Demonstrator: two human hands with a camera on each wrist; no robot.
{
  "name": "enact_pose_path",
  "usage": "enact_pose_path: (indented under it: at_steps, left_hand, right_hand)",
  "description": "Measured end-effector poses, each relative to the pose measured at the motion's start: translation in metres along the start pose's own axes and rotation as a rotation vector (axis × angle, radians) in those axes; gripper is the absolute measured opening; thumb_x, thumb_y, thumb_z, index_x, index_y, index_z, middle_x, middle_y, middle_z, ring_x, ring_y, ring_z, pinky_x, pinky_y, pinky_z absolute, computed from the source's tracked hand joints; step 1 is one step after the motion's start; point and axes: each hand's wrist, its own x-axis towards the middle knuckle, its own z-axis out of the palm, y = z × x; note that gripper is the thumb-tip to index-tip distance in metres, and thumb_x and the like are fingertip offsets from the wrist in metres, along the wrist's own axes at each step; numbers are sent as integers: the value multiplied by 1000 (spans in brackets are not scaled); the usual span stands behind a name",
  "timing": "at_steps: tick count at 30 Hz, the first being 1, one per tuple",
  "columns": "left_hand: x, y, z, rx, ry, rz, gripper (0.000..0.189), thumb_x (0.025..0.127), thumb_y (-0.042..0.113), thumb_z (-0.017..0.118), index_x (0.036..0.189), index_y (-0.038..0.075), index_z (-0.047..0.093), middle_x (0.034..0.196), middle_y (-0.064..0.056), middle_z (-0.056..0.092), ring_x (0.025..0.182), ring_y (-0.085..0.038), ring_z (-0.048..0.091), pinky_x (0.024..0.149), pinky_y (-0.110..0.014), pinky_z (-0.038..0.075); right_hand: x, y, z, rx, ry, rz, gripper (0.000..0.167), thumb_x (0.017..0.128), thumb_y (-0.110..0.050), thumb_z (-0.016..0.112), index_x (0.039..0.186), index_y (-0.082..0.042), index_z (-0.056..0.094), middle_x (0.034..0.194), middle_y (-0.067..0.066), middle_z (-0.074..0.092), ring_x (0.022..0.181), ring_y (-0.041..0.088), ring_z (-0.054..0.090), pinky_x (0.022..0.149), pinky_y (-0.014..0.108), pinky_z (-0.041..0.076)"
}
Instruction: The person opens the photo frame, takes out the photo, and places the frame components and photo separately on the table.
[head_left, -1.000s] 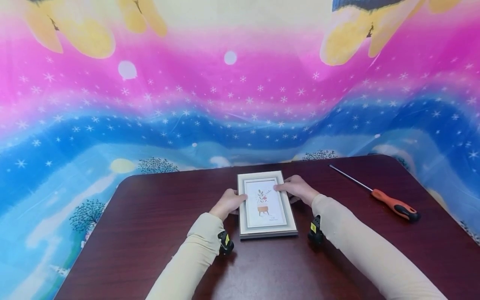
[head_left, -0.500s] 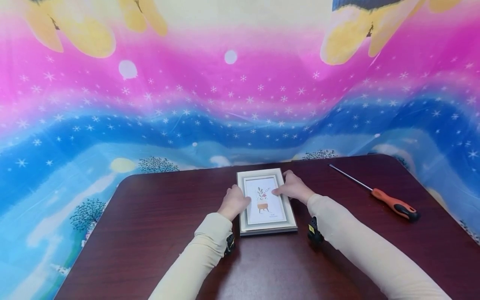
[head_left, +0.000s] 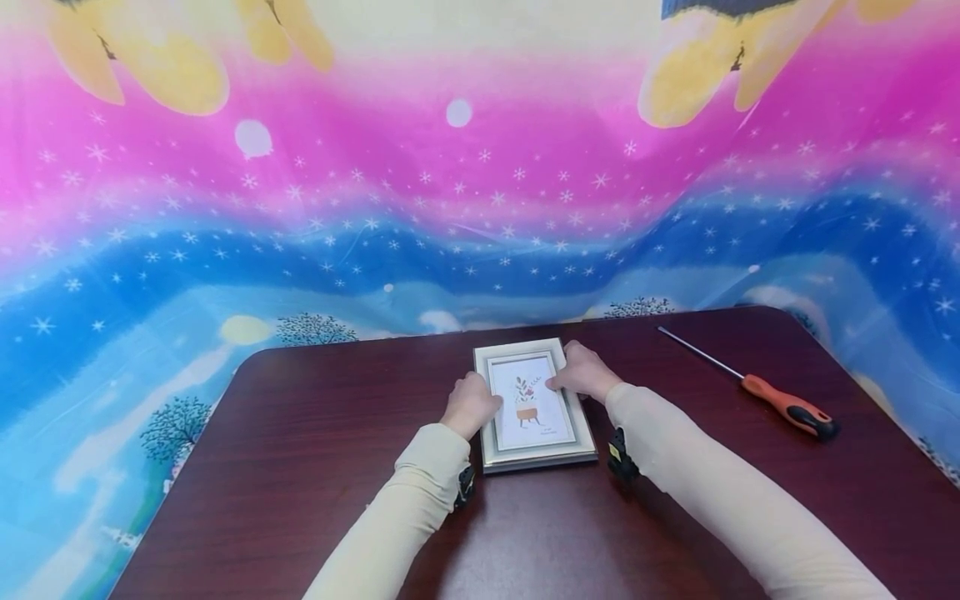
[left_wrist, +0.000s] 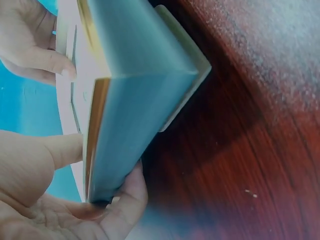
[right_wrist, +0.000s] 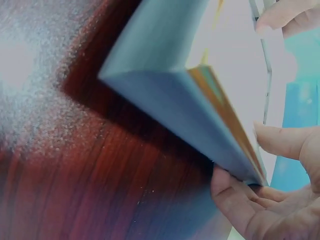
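Note:
A picture frame with a pale, silvery border lies face up at the table's middle. Behind its front is a drawing of leaves in an orange pot. My left hand grips its left side, thumb on the front and fingers curled under the edge. On the opposite side my right hand holds it the same way, its fingers beneath the edge. In the left wrist view a thin flat piece juts out under the frame's thick side.
A screwdriver with an orange and black handle lies to the right on the dark red-brown table. A colourful printed cloth hangs behind the table's far edge. Small black cameras sit at both wrists.
My left hand has shifted slightly right and closer over the frame's left edge. The right hand has moved a little up and left along its side. The frame stays nearly in place.

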Motion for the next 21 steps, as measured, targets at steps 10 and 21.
enact_pose_path:
  at_steps: [10,21]
  left_hand:
    - [-3,4,-1,-20,-33,-6,20,94,13,65,90,-5,58,74,-13,55,66,-26,55,65,-39,48]
    - [-1,3,5,14,29,7,29,90,9,66,107,-13,58,91,-24,63,84,-37,64,75,-47,53]
  right_hand:
    - [0,-4,-2,-83,13,18,52,87,-5,70,126,14,40,107,26,57,83,28,54,66,35,47]
    - [2,-5,2,-134,32,27,87,84,-4,69,147,20,14,142,36,42,99,34,57,75,39,48]
